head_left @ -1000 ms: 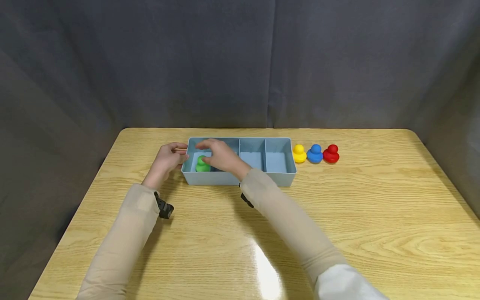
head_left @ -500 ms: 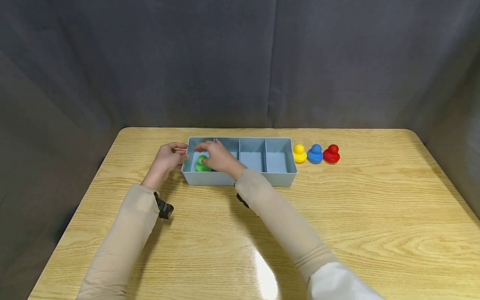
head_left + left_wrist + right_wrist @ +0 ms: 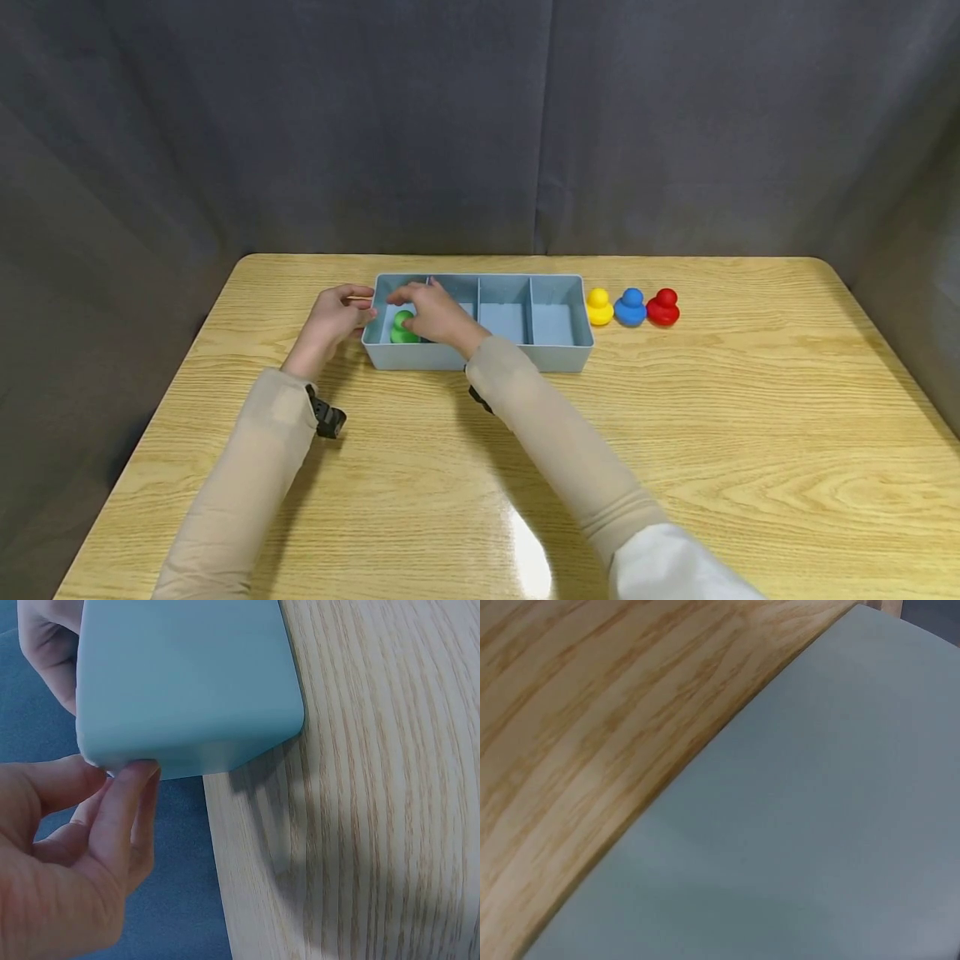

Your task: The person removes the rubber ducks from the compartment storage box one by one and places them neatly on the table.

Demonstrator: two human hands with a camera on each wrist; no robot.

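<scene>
green duck (image 3: 403,328): in the leftmost compartment of the tray (image 3: 558,357), partly under the right hand (image 3: 435,315).
head view: shows the duck and both hands; neither wrist view shows the duck.
right hand: over the duck, fingers curled down at it; whether they grip it i cannot tell.
right wrist view: only tray wall (image 3: 810,825) and table (image 3: 577,712).
left hand (image 3: 337,315): at the tray's left end.
left wrist view: fingers (image 3: 124,817) loosely bent, tips touching the tray's lower corner (image 3: 187,682).

The end wall of a pale blue box (image 3: 187,682) is seen at twelve o'clock, resting on a wood-grain table (image 3: 375,825). Its lower edge is touched by fingertips (image 3: 135,776) of the left hand (image 3: 67,870), at eight o'clock.
</scene>
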